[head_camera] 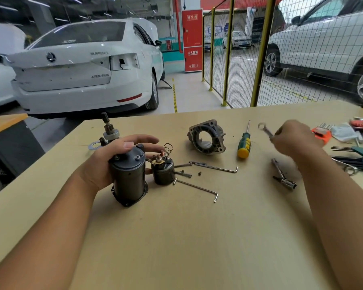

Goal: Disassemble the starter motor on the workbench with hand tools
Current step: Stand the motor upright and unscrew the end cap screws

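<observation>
Both hands busy at the bench.
I see the left hand (111, 155) gripping the motor body (128, 176); right hand (291, 138) closed around a wrench (265, 130), lifted off the workbench (197, 237).

Bright, even indoor light with daylight beyond the mesh fence (281, 59). The tan workbench (197, 237) shows only soft, faint shadows under tools and arms. Glare whitens the car windscreen (306, 11) at top right. The right hand (296, 137) and its wrench (265, 129) are smeared by motion blur. Wide-angle distortion bends the edges and stretches both forearms.
</observation>
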